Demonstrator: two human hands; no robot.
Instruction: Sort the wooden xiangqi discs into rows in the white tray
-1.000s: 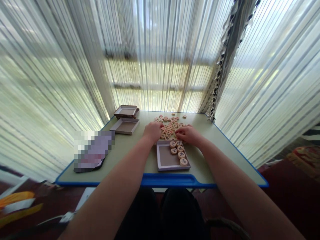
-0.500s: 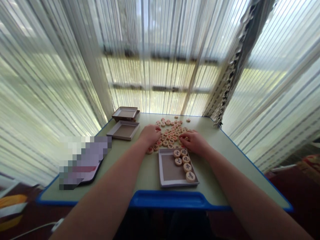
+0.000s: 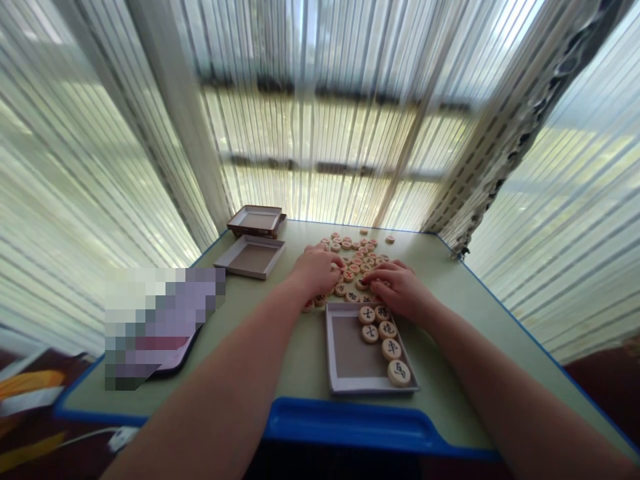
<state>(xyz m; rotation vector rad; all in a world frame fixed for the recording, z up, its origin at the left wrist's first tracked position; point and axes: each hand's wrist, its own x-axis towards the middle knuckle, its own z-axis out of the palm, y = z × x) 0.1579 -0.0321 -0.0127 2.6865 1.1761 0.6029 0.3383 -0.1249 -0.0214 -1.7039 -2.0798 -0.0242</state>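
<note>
Round wooden Chinese chess pieces (image 3: pixel 349 275), marked with red or black characters, lie in a loose heap at the middle of the table. My left hand (image 3: pixel 317 267) rests on the heap's left side, its fingers apart and bent over the pieces. From the right, my right hand (image 3: pixel 397 283) reaches in with fingers stretched out, the tips touching a black-marked piece (image 3: pixel 361 284). Nearer to me, a shallow open box (image 3: pixel 353 353) holds several black-marked pieces along its right and upper side, such as the one at its lower corner (image 3: pixel 399 373).
Another shallow box (image 3: pixel 250 257) and a stacked brown-edged one (image 3: pixel 255 219) stand at the back left. A phone-like device (image 3: pixel 170 333), partly pixelated, lies at the left. The green table (image 3: pixel 465 320) has a blue rim with a trough (image 3: pixel 350 420) in front. Curtains hang behind.
The view has shifted slightly. My left hand has moved further right over the heap, and my right fingers now lie at a black-marked piece. The box contents look the same.
</note>
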